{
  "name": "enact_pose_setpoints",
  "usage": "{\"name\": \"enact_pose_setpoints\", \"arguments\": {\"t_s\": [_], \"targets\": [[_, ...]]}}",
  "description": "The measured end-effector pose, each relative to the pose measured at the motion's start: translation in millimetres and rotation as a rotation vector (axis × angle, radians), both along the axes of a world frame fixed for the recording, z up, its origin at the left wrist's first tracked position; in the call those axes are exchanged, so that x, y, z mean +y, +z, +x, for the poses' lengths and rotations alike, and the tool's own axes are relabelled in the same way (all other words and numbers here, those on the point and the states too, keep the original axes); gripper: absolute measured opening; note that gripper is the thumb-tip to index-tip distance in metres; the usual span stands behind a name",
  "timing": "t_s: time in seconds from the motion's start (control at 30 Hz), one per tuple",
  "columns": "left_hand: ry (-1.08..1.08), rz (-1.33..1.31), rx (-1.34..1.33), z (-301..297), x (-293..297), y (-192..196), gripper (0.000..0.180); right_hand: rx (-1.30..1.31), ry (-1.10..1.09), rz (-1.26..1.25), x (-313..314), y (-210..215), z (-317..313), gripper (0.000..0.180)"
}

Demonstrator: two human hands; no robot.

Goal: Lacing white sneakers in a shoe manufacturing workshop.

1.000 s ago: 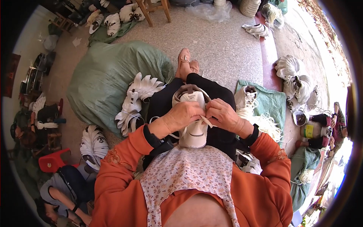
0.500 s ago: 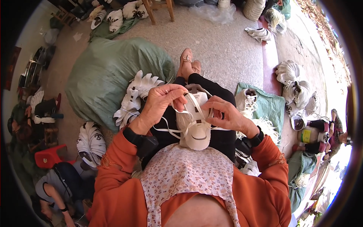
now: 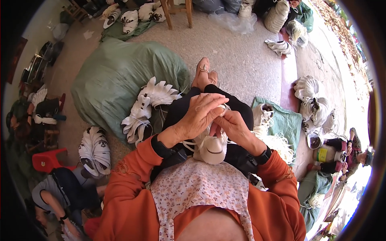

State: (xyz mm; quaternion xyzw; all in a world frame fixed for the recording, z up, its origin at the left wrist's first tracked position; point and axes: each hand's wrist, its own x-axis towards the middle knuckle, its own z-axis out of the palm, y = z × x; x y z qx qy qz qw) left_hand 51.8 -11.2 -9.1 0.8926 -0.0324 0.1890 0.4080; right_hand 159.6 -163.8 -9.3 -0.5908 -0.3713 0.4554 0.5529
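Note:
A cream shoe upper rests on my lap, toe toward me. My left hand reaches over its upper part, fingers straight and pressed together, thumb below. My right hand meets it there, thumb raised and fingers curled down over the tongue area. Both hands are closed at the meeting point, where what they grip is hidden. A pale shoelace hangs in a loop to the left of the shoe. My hands cover the eyelets and the opening.
Left of my legs lie white shoe uppers against a large green sack. A strung bundle of uppers lies farther left, near a red stool and a bent-over person. To the right, pale laces lie by a green cloth.
My hands have come together above the shoe; before, they were apart, the left pulling a lace loop. The left hand has moved right, over the shoe's upper part. The view has shifted slightly.

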Motion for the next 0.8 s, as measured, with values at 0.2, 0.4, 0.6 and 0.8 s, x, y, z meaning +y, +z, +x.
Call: {"name": "enact_pose_setpoints", "arguments": {"t_s": [0.2,0.4,0.6,0.8], "targets": [[-0.092,0.002,0.102,6.4,13.5,10.4,0.037,0.246,0.292,0.026,0.9,1.9,-0.8,0.034],[-0.057,-0.436,0.253,-6.1,20.7,5.5,0.082,0.568,0.169,-0.073,-1.6,17.9,15.1,0.029],[0.172,0.218,0.192,-34.9,-31.9,-37.3,0.124,0.531,0.085,-0.184,-0.8,26.5,35.7,0.027],[0.166,0.298,0.272,-35.4,-35.8,-40.8,0.119,-0.226,0.006,-0.307,19.7,80.9,132.3,0.018]]}}
